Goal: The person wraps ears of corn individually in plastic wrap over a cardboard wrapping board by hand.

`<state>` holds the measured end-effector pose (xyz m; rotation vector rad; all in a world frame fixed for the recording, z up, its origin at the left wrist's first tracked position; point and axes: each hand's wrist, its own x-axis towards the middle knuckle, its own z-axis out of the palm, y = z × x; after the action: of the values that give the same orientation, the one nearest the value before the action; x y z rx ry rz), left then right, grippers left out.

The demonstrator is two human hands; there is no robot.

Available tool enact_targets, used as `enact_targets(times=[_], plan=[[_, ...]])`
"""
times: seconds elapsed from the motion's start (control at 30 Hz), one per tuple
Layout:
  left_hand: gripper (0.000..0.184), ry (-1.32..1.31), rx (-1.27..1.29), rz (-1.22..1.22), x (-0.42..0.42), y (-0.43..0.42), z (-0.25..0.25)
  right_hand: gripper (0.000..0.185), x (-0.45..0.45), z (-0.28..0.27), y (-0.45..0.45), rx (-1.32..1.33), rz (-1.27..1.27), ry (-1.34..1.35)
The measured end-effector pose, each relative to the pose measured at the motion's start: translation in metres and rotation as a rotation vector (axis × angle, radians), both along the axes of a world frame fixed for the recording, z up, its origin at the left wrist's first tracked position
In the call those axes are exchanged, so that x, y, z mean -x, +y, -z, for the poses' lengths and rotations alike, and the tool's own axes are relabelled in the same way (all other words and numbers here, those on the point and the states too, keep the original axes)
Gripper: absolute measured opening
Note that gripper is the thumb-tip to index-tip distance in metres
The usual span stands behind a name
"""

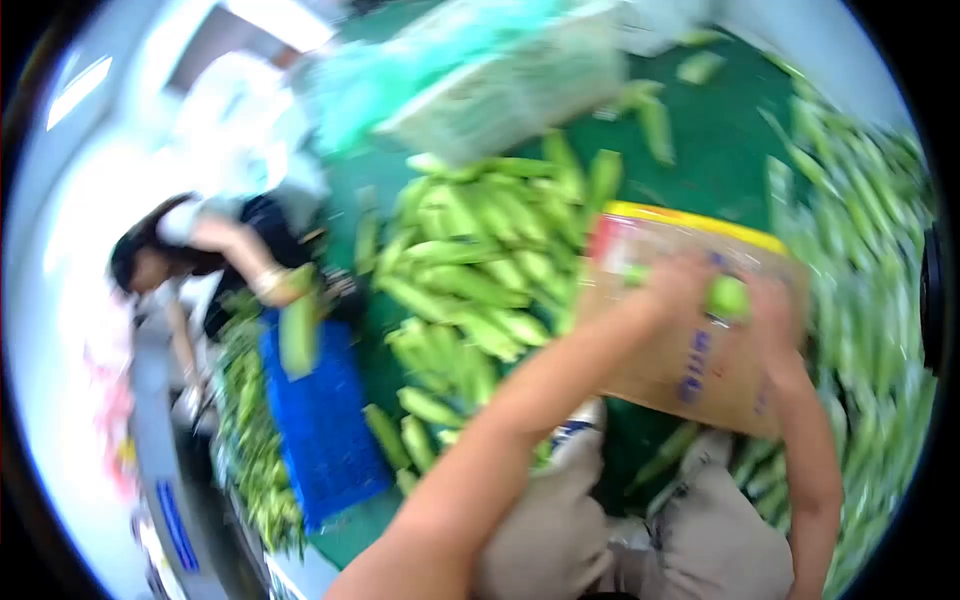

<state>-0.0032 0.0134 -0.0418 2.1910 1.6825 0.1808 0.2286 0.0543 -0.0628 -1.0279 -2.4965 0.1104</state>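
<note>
My left hand (pixel 688 282) is closed around a green ear of corn (pixel 728 298), whose other end shows past the fingers. Against the near right end of the ear is my right hand (pixel 772 305), its fingers curled and blurred by motion. Both hands are above a brown cardboard sheet (pixel 650 365) with a yellow edge and blue print, which lies in front of my knees. To the left of the cardboard is a heap of corn in green husks (pixel 470 260).
On the right lies a large pile of glossy, wrapped-looking corn (pixel 860 300). A pale box (pixel 510 90) with green plastic stands at the back. At left, another person's hand (pixel 285 285) holds an ear over a blue crate (pixel 320 420), beside a heap of green leaves (pixel 255 430).
</note>
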Motion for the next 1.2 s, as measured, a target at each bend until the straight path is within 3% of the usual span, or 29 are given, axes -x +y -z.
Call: enact_targets(times=[0.03,0.1,0.2,0.27,0.33,0.37,0.47,0.53,0.63,0.67,0.8,0.93,1.0,1.1,1.13,1.2], plan=[[0.066,0.028,-0.066,-0.02,0.001,-0.009,-0.017,0.039,-0.004,0.028,0.017,0.002,-0.037,0.038],[0.063,-0.015,-0.031,-0.012,0.0,-0.002,-0.014,0.048,0.002,0.024,0.013,0.267,0.144,0.152],[0.065,-0.031,-0.061,-0.001,0.003,-0.002,-0.014,0.072,0.01,0.009,-0.013,0.188,0.049,0.134],[0.068,-0.088,-0.093,0.035,0.009,-0.002,-0.019,0.089,0.026,-0.019,-0.027,0.029,-0.012,-0.104],[0.071,-0.295,-0.331,0.071,0.024,-0.002,0.003,0.101,0.036,-0.031,-0.029,0.006,-0.03,-0.218],[0.073,-0.403,-0.444,0.079,0.026,-0.007,0.012,0.1,0.035,-0.023,-0.024,0.023,-0.024,-0.214],[0.083,-0.308,-0.577,-0.227,0.053,-0.077,-0.022,0.093,0.036,-0.005,-0.009,0.11,0.013,-0.204],[0.075,-0.164,-0.394,-0.262,0.076,-0.122,-0.017,0.091,0.035,-0.009,-0.007,0.128,0.006,-0.181],[0.059,-0.041,-0.364,-0.372,0.093,-0.151,0.004,0.089,0.031,-0.004,-0.01,0.117,-0.044,-0.166],[0.039,0.042,-0.481,-0.378,0.093,-0.149,0.005,0.088,0.03,-0.005,-0.007,0.093,-0.065,-0.161],[0.031,0.145,-0.56,-0.308,0.094,-0.138,0.019,0.087,0.011,-0.019,-0.012,0.066,-0.099,-0.173],[0.04,0.086,-0.478,-0.39,0.091,-0.133,0.036,0.087,-0.005,-0.02,-0.02,0.203,0.001,-0.192],[0.051,-0.081,-0.483,-0.377,0.09,-0.138,0.015,0.087,-0.01,-0.017,-0.02,0.208,0.006,-0.162],[0.063,-0.023,-0.494,-0.285,0.078,-0.141,-0.007,0.086,-0.004,-0.018,-0.019,0.28,0.019,-0.136],[0.049,-0.045,-0.492,-0.3,0.076,-0.141,-0.008,0.087,-0.001,-0.023,-0.015,0.339,0.031,-0.149],[0.04,-0.067,-0.408,-0.332,0.082,-0.131,0.006,0.087,0.003,-0.037,-0.01,0.424,0.033,-0.184]])
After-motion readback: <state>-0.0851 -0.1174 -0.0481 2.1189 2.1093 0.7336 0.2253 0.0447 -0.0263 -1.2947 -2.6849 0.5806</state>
